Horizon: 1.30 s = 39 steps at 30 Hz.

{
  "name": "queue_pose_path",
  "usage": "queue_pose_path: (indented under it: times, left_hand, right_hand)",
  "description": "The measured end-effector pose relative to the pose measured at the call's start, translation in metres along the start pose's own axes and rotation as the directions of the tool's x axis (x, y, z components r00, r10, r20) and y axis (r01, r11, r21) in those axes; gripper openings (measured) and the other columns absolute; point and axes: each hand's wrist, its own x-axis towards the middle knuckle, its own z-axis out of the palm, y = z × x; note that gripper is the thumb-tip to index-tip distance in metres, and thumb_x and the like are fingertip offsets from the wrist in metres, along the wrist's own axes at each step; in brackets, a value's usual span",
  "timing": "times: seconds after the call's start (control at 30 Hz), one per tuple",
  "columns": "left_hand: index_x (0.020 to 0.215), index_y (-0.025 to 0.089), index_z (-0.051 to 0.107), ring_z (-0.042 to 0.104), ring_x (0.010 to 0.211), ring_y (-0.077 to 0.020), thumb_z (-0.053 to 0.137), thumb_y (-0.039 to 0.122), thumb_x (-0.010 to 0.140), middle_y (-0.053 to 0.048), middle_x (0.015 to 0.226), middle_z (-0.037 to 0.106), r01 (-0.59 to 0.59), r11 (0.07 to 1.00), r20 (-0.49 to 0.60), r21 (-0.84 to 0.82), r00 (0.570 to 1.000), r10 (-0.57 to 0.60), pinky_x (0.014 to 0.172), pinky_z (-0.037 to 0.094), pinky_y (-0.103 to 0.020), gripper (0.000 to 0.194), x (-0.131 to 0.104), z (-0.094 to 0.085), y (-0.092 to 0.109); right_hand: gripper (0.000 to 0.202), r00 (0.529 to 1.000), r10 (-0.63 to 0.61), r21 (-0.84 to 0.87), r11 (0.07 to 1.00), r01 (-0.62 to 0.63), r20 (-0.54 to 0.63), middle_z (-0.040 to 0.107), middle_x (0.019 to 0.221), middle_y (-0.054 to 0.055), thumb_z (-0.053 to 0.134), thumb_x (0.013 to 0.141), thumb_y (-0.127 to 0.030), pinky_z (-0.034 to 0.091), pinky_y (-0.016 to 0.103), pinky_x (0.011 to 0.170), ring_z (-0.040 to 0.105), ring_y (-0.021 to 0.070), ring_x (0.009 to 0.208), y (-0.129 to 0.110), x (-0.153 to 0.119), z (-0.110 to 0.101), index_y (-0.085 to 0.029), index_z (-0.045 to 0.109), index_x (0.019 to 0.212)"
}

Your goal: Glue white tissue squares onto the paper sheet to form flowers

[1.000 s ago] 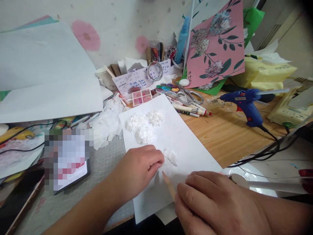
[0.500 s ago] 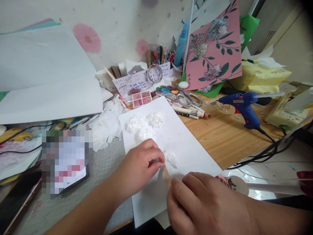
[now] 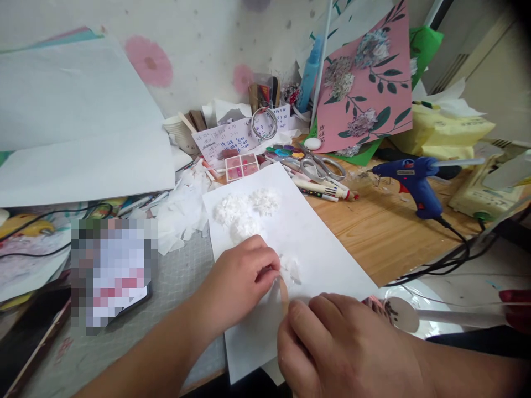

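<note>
My right hand [image 3: 344,342] is closed around a flat wooden craft stick [image 3: 284,293], whose far end points up toward my left fingertips. My left hand [image 3: 249,276] is closed in a pinch at the stick's tip; anything between those fingertips is too small to make out. Just right of them, a small cluster of thin white paper pieces [image 3: 291,267] lies on a white sheet of paper [image 3: 327,260]. Farther up the sheet, fluffy white paper clumps [image 3: 244,213] sit together, partly behind my left hand.
Loose white paper scraps [image 3: 182,204] lie left of the sheet, beside a blurred phone [image 3: 118,276]. Scissors [image 3: 319,166], markers [image 3: 319,190] and a paint palette [image 3: 241,167] stand behind. A corded blue glue gun [image 3: 410,179] rests right, near a pink flower picture [image 3: 365,83].
My right hand has shifted slightly left with the craft stick. My left hand stays pinched in nearly the same spot, and a bit more of the small paper cluster shows.
</note>
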Motion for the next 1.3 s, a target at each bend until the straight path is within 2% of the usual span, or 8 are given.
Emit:
queue_pose_path:
  times: [0.1, 0.3, 0.47, 0.6, 0.73, 0.87, 1.13, 1.3]
  left_hand:
    - [0.074, 0.021, 0.061, 0.052, 0.069, -0.0101, 0.053, 0.012, 0.081, 0.002, 0.083, 0.055, 0.007, 1.000, 0.003, -0.011, 1.000, -0.007, 0.062, 0.040, -0.023, 0.014, 0.001, 0.000, -0.001]
    - [0.075, 0.021, 0.061, 0.051, 0.066, -0.0085, 0.053, 0.008, 0.078, 0.003, 0.084, 0.055, 0.019, 0.999, 0.031, -0.033, 0.999, -0.018, 0.059, 0.038, -0.021, 0.015, 0.002, -0.001, -0.005]
    - [0.075, 0.021, 0.060, 0.050, 0.065, -0.0085, 0.053, 0.008, 0.079, 0.003, 0.082, 0.053, 0.000, 1.000, 0.036, -0.002, 0.999, 0.000, 0.057, 0.036, -0.022, 0.016, 0.001, -0.001, -0.005]
    - [0.073, 0.021, 0.059, 0.050, 0.065, -0.0085, 0.052, 0.008, 0.079, 0.003, 0.082, 0.053, -0.001, 1.000, 0.039, 0.001, 0.999, 0.001, 0.057, 0.036, -0.022, 0.015, 0.000, -0.001, -0.004]
    - [0.072, 0.020, 0.058, 0.049, 0.064, -0.0083, 0.052, 0.009, 0.078, 0.003, 0.081, 0.052, 0.005, 1.000, 0.036, 0.012, 0.999, -0.005, 0.057, 0.035, -0.022, 0.014, 0.001, -0.001, -0.004]
    - [0.071, 0.019, 0.057, 0.048, 0.063, -0.0083, 0.051, 0.009, 0.078, 0.003, 0.080, 0.052, 0.003, 1.000, 0.030, 0.028, 1.000, -0.004, 0.056, 0.035, -0.022, 0.013, 0.002, 0.001, -0.004]
    - [0.072, 0.020, 0.058, 0.048, 0.064, -0.0083, 0.051, 0.009, 0.077, 0.004, 0.080, 0.053, 0.036, 0.999, 0.017, 0.039, 0.999, -0.037, 0.058, 0.035, -0.023, 0.014, 0.002, 0.003, 0.000]
    - [0.070, 0.020, 0.058, 0.050, 0.066, -0.0085, 0.052, 0.009, 0.076, 0.005, 0.080, 0.053, 0.044, 0.999, 0.026, 0.017, 0.999, -0.044, 0.059, 0.035, -0.023, 0.014, 0.002, 0.001, -0.001]
  right_hand:
    - [0.015, 1.000, 0.003, 0.044, 0.999, -0.001, -0.024, 0.063, 0.065, 0.004, 0.061, 0.075, -0.021, 0.038, 0.032, 0.037, 0.054, 0.0181, 0.047, -0.001, -0.010, -0.001, -0.019, 0.063, 0.089]
    - [0.014, 0.936, 0.281, 0.346, 0.917, -0.197, -0.212, 0.063, 0.067, 0.003, 0.047, 0.085, -0.012, 0.047, 0.032, 0.052, 0.059, 0.0176, 0.057, 0.011, -0.028, -0.003, -0.019, 0.059, 0.085]
    - [0.017, 0.919, 0.382, 0.469, 0.833, -0.295, -0.100, 0.065, 0.086, 0.006, 0.046, 0.087, -0.012, 0.047, 0.031, 0.060, 0.062, 0.0188, 0.073, 0.024, -0.043, 0.005, -0.019, 0.053, 0.101]
    - [0.017, 0.932, 0.363, 0.547, 0.779, -0.306, 0.004, 0.064, 0.089, 0.006, 0.042, 0.089, -0.012, 0.045, 0.030, 0.061, 0.060, 0.0179, 0.075, 0.024, -0.043, 0.010, -0.020, 0.051, 0.101]
    - [0.017, 0.955, 0.293, 0.538, 0.813, -0.221, -0.052, 0.062, 0.084, 0.005, 0.043, 0.087, -0.014, 0.043, 0.031, 0.057, 0.057, 0.0179, 0.068, 0.020, -0.035, 0.008, -0.018, 0.053, 0.101]
    - [0.017, 0.963, 0.263, 0.484, 0.851, -0.203, -0.059, 0.062, 0.081, 0.004, 0.050, 0.086, -0.013, 0.042, 0.030, 0.057, 0.055, 0.0166, 0.065, 0.017, -0.031, 0.007, -0.015, 0.057, 0.101]
    - [0.018, 0.970, 0.229, 0.454, 0.876, -0.166, -0.086, 0.062, 0.079, 0.007, 0.045, 0.087, -0.015, 0.041, 0.031, 0.055, 0.053, 0.0180, 0.064, 0.017, -0.028, 0.011, -0.012, 0.060, 0.095]
    - [0.020, 0.986, 0.145, 0.407, 0.908, -0.098, -0.084, 0.061, 0.076, 0.008, 0.046, 0.086, -0.015, 0.040, 0.032, 0.051, 0.052, 0.0187, 0.061, 0.018, -0.027, 0.011, -0.011, 0.063, 0.095]
